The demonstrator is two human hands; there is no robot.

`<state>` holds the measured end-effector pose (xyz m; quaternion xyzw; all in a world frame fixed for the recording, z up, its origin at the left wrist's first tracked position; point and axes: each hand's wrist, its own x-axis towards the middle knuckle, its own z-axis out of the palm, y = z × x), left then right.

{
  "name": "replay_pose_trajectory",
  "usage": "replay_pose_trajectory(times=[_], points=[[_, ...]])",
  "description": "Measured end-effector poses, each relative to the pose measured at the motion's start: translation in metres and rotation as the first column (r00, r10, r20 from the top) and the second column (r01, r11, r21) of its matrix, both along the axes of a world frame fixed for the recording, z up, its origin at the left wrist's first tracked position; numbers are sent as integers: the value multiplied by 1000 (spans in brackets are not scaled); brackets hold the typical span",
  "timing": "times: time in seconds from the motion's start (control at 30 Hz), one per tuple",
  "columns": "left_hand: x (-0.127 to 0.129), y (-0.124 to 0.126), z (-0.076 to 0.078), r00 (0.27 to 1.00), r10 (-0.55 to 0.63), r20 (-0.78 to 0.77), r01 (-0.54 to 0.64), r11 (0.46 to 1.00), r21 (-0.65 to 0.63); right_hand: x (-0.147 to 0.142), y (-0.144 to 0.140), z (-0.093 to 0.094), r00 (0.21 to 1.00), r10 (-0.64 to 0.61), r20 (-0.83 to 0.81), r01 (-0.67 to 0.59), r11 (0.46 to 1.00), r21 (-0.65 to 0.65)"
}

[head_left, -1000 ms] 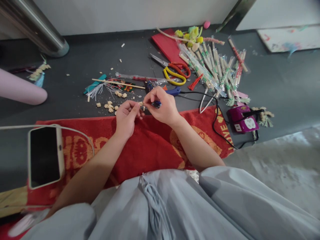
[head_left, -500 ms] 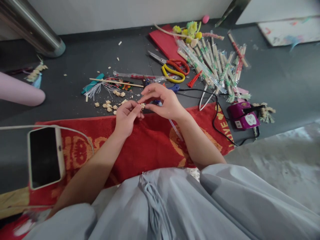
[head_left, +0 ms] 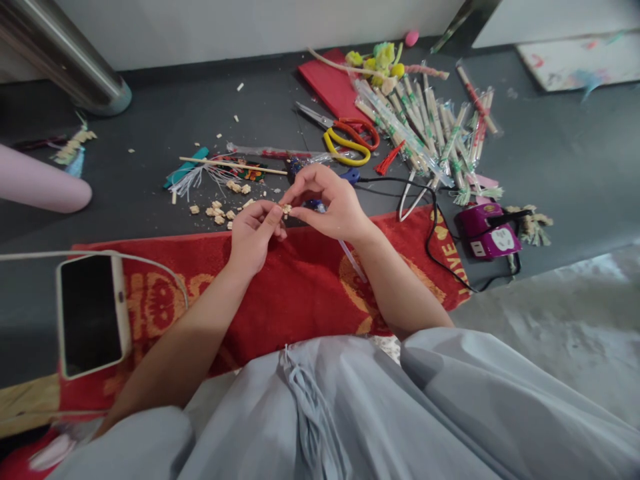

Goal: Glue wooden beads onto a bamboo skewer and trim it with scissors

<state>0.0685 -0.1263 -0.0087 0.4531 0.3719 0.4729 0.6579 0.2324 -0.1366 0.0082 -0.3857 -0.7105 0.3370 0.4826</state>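
Red patterned cloth spreads over the dark floor, a white phone lying on its left end. Above its far edge the left hand and right hand meet, fingertips of both pinched on one small tan wooden bit. This looks like a fitting or joining step; the next move likely needs a steady, precise pinch.
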Motion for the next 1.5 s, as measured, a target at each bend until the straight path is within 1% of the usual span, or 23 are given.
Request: replay_pose_trajectory(times=[0.23,0.43,0.57,0.83,1.0,1.13,1.3,1.5], points=[[0,0,-2,1000,6,-3,-6,1000,17,-3,-1,-2,999,-11,-30,11,1000,7],[-2,2,-6,1000,4,-20,-4,999,38,-4,-1,-2,1000,-16,-5,16,1000,-11],[-3,1,-7,1000,-1,-27,2,999,48,-5,-2,-2,1000,-15,-24,16,1000,13],[0,1,-2,1000,9,-8,-9,1000,17,-5,-1,-1,999,-35,16,34,998,54],[0,1,-3,1000,6,-9,-7,1000,-13,-7,0,-2,1000,-16,-3,16,997,78],[-1,1,-3,999,-14,-31,14,1000,-12,-7,0,-4,1000,-13,4,13,997,78],[-1,0,1,997,-72,6,72,997,1,-6,0,-3,998,-40,56,35,996,79],[0,0,5,997,-75,14,75,997,7,-8,-2,-2,990,-89,106,76,989,124]])
